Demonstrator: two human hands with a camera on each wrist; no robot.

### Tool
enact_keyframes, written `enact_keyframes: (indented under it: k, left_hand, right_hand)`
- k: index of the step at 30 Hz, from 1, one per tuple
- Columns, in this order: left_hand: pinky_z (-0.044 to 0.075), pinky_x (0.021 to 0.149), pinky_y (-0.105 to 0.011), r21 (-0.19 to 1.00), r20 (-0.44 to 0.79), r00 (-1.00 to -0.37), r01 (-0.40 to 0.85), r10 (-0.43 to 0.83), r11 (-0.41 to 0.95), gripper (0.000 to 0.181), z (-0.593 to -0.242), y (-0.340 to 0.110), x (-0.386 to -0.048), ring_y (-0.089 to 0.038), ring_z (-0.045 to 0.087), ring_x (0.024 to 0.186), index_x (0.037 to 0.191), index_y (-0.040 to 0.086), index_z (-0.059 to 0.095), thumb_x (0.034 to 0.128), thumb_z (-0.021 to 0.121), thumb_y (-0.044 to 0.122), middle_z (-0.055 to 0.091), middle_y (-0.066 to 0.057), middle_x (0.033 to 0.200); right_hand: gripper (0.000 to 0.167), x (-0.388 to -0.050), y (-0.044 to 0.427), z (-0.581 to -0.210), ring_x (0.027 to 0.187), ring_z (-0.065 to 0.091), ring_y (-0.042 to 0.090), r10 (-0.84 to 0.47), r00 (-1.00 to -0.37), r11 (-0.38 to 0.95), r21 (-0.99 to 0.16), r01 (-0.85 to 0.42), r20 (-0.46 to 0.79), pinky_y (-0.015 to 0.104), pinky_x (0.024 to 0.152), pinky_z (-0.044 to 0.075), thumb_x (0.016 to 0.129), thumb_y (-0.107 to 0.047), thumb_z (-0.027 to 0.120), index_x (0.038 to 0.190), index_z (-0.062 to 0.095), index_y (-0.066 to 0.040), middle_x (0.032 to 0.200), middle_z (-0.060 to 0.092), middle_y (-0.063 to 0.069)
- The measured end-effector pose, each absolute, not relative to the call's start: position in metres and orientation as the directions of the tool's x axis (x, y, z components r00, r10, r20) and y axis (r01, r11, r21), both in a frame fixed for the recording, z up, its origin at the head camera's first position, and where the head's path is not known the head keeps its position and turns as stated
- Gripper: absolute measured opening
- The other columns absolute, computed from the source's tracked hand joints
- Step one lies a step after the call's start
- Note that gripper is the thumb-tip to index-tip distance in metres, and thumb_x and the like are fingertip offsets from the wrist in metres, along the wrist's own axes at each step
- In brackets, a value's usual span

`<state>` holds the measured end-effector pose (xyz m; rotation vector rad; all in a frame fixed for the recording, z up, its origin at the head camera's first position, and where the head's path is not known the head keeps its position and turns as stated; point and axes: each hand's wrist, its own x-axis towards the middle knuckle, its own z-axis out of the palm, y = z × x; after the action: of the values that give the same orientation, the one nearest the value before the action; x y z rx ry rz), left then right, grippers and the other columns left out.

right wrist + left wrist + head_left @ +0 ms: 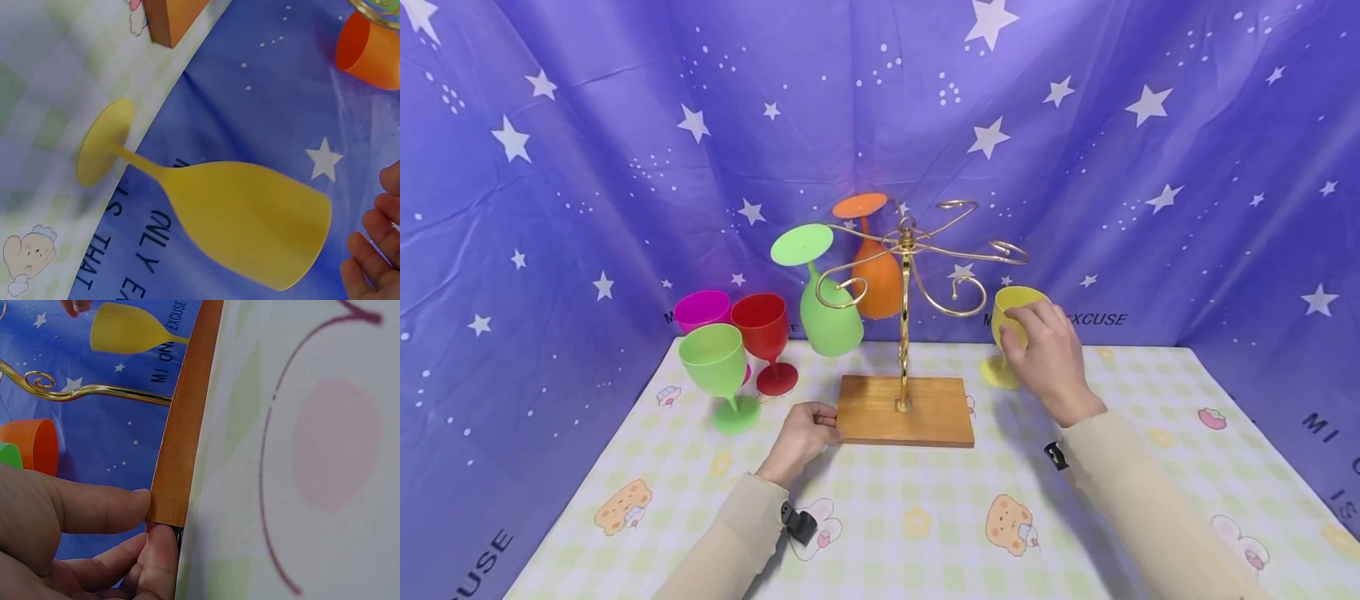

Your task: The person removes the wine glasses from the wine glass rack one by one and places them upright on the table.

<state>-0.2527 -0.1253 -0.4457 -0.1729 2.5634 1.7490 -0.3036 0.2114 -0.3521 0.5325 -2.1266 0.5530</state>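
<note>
A gold metal stemware rack with curled arms rises from a wooden base. My left hand pinches the base's left front corner; in the left wrist view the thumb lies against its edge. A yellow goblet stands upright on the table, right of the rack. Beside its bowl is my right hand, fingers relaxed and slightly bent, apart from the cup in the right wrist view. Upside down on the rack's left arms hang a green goblet and an orange goblet.
Left of the rack stand a red goblet, another green goblet and a magenta goblet, partly hidden behind them. A checked cloth covers the table. Behind it hangs a blue star-patterned curtain.
</note>
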Motion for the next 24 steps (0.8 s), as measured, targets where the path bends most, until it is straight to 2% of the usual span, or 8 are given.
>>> enact_keyframes:
  k: [9, 12, 17, 24]
  left_hand:
    - [0.048, 0.059, -0.025, 0.927, -0.073, -0.995, -0.094, -0.069, 0.362, 0.029, -0.447, -0.126, -0.252, -0.017, 0.057, 0.070, 0.097, -0.009, 0.063, 0.0684, 0.066, -0.012, 0.062, -0.012, 0.083]
    - [0.048, 0.059, -0.025, 0.927, -0.076, -0.995, -0.096, -0.070, 0.362, 0.029, -0.447, -0.125, -0.251, -0.017, 0.057, 0.070, 0.097, -0.010, 0.063, 0.0686, 0.066, -0.012, 0.062, -0.012, 0.083]
    - [0.048, 0.059, -0.025, 0.927, -0.079, -0.994, -0.099, -0.070, 0.362, 0.029, -0.446, -0.125, -0.251, -0.017, 0.057, 0.070, 0.097, -0.009, 0.063, 0.0688, 0.066, -0.012, 0.062, -0.012, 0.083]
    - [0.049, 0.060, -0.025, 0.927, -0.089, -0.994, -0.109, -0.071, 0.359, 0.029, -0.445, -0.125, -0.252, -0.018, 0.057, 0.072, 0.098, -0.009, 0.063, 0.0699, 0.066, -0.011, 0.062, -0.013, 0.085]
  right_hand:
    - [0.020, -0.289, 0.198, -0.351, 0.083, 0.053, 0.033, -0.178, -0.504, 0.778, -0.193, -0.598, 0.845, 0.044, 0.072, 0.043, 0.080, -0.008, 0.068, 0.096, 0.068, 0.004, 0.088, 0.060, 0.014]
    - [0.021, -0.286, 0.196, -0.353, 0.082, 0.053, 0.032, -0.176, -0.504, 0.770, -0.201, -0.606, 0.846, 0.043, 0.067, 0.044, 0.080, -0.009, 0.068, 0.097, 0.068, 0.003, 0.088, 0.061, 0.013]
    - [0.022, -0.279, 0.191, -0.356, 0.079, 0.055, 0.026, -0.174, -0.571, 0.780, -0.242, -0.577, 0.802, 0.041, 0.058, 0.046, 0.082, -0.012, 0.069, 0.101, 0.068, -0.001, 0.090, 0.060, 0.010]
    - [0.026, -0.270, 0.182, -0.363, 0.083, 0.059, 0.026, -0.157, -0.689, 0.808, -0.309, -0.502, 0.707, 0.044, 0.062, 0.048, 0.083, -0.017, 0.069, 0.105, 0.067, -0.004, 0.095, 0.062, 0.010]
